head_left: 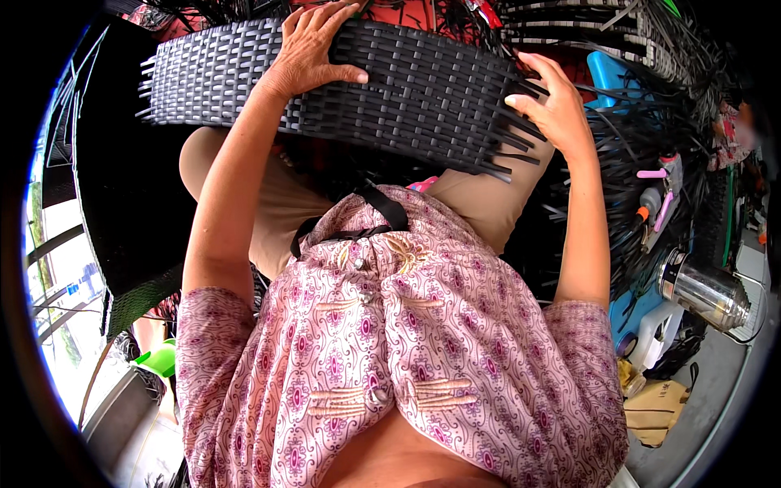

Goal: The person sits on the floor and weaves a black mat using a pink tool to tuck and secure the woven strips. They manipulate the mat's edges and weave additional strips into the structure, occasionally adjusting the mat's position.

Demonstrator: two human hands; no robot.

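Note:
A dark grey woven wicker panel lies across my knees, curved, with loose strip ends sticking out at its right edge. My left hand rests flat on the panel's top, fingers spread, thumb pressing on the weave. My right hand holds the panel's right end, where the loose black strips fan out, with fingers curled around some of them. Both forearms reach up from my pink patterned blouse.
A second woven frame with loose strands stands at the top right. A shiny metal flask, pink-handled tools, a blue seat and a white jug lie at the right. A large black woven piece stands on the left.

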